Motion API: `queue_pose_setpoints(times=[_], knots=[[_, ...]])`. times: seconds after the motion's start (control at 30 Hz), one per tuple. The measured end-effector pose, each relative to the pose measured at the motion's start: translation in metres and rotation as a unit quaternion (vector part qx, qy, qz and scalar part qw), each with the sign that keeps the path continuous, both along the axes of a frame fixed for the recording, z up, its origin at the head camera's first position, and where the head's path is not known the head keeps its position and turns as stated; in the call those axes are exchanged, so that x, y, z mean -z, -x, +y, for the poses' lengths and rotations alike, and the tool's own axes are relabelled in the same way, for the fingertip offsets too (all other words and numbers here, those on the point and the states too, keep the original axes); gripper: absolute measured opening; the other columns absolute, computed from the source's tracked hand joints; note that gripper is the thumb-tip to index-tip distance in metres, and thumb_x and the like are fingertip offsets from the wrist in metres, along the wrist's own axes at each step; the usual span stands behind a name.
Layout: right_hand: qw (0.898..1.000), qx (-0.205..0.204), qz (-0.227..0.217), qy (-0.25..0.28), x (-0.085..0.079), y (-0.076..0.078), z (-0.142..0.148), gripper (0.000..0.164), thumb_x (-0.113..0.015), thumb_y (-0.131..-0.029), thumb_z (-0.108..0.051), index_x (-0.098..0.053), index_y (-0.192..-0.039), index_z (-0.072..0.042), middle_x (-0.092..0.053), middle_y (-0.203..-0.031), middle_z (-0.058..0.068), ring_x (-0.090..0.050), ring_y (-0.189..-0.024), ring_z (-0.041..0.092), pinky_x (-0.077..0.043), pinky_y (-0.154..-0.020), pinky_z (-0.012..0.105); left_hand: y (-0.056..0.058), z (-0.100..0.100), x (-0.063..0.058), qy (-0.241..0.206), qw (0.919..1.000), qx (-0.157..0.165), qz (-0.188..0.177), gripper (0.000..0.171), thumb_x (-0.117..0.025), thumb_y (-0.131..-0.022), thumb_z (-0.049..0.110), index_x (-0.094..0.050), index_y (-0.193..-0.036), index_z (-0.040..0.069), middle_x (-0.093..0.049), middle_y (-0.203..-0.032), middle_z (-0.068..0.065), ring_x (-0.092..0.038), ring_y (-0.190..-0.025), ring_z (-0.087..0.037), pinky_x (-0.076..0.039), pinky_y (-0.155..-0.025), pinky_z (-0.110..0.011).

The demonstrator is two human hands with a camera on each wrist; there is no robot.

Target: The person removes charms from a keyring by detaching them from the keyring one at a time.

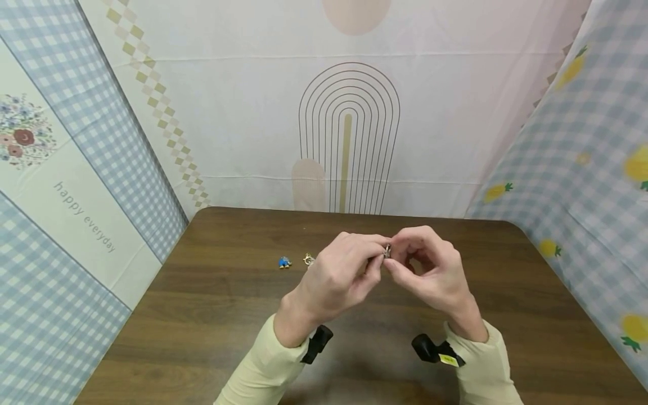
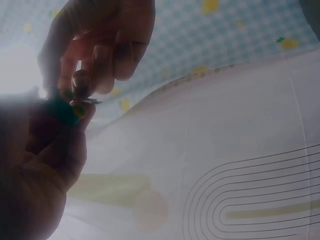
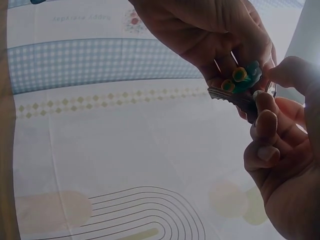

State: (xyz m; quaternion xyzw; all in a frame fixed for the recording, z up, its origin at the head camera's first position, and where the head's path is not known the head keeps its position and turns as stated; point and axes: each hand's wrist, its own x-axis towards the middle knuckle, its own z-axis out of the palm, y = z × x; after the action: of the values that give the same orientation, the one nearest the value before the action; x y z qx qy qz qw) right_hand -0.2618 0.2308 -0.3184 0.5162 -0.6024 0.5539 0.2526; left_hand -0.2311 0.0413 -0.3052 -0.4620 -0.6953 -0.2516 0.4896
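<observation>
Above the table both hands meet fingertip to fingertip. My left hand (image 1: 341, 267) grips a small green charm (image 3: 248, 77) with round yellow-orimmed parts, seen also in the left wrist view as a dark green shape (image 2: 64, 111). A metal key (image 3: 225, 95) juts out beside the charm, its toothed blade pointing away from the right fingers. With thumb and fingertips, my right hand (image 1: 432, 267) pinches the key's head end, where a shiny metal ring (image 1: 387, 251) shows. The fingers partly hide how ring, key and charm are joined.
On the brown wooden table (image 1: 217, 315) lie a small blue charm (image 1: 284, 262) and, beside it, a small gold-and-silver piece (image 1: 308, 259) partly behind the left hand. Patterned cloths (image 1: 243, 112) hang behind and at both sides.
</observation>
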Motion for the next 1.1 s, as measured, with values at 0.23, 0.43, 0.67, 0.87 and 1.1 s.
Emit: queue_pose_setpoints(times=[0.23,0.43,0.67,0.87,1.1], knots=[[1.000,-0.019,0.006,0.003,-0.002,-0.002,0.001,0.031,-0.073,-0.086,-0.007,-0.052,-0.095,0.015,-0.054,-0.072,0.004,-0.047,-0.062,0.003,-0.035,-0.044,0.015,-0.004,0.001,-0.003,0.000,0.9999,-0.002,0.010,0.008,-0.055,-0.089,-0.001,-0.062,-0.091,0.001,-0.071,-0.099,-0.008,-0.068,-0.087,-0.016,-0.051,-0.074,-0.020],[0.998,-0.056,0.022,0.005,-0.005,-0.002,-0.003,0.030,-0.071,-0.087,-0.005,-0.052,-0.095,0.017,-0.052,-0.075,0.008,-0.046,-0.062,0.006,-0.036,-0.044,0.016,-0.005,0.001,-0.004,-0.002,0.9999,-0.004,0.009,0.008,-0.055,-0.088,-0.002,-0.062,-0.091,0.001,-0.071,-0.098,-0.008,-0.068,-0.087,-0.016,-0.051,-0.075,-0.020],[0.995,-0.090,0.034,0.018,-0.008,-0.005,-0.008,0.025,-0.069,-0.085,0.002,-0.052,-0.095,0.019,-0.051,-0.073,0.009,-0.048,-0.064,0.009,-0.040,-0.048,0.017,-0.006,0.000,-0.004,-0.008,0.9999,0.005,0.003,0.010,-0.057,-0.085,-0.005,-0.060,-0.094,0.001,-0.070,-0.099,-0.009,-0.067,-0.089,-0.016,-0.051,-0.077,-0.020],[0.993,-0.095,0.069,0.025,-0.016,-0.009,-0.013,0.019,-0.067,-0.085,0.004,-0.054,-0.085,0.018,-0.048,-0.068,0.008,-0.047,-0.064,0.012,-0.040,-0.052,0.020,-0.007,0.001,-0.005,-0.019,0.9997,0.018,-0.002,0.008,-0.054,-0.087,-0.004,-0.060,-0.092,0.000,-0.069,-0.097,-0.008,-0.067,-0.091,-0.017,-0.053,-0.080,-0.021],[0.992,-0.076,0.097,0.025,-0.024,-0.016,-0.016,0.017,-0.065,-0.086,0.003,-0.055,-0.078,0.014,-0.047,-0.067,0.007,-0.047,-0.064,0.012,-0.038,-0.053,0.019,-0.008,0.002,-0.005,-0.025,0.9994,0.023,0.002,0.012,-0.055,-0.081,-0.007,-0.057,-0.089,0.001,-0.068,-0.095,-0.009,-0.065,-0.088,-0.017,-0.053,-0.083,-0.021]])
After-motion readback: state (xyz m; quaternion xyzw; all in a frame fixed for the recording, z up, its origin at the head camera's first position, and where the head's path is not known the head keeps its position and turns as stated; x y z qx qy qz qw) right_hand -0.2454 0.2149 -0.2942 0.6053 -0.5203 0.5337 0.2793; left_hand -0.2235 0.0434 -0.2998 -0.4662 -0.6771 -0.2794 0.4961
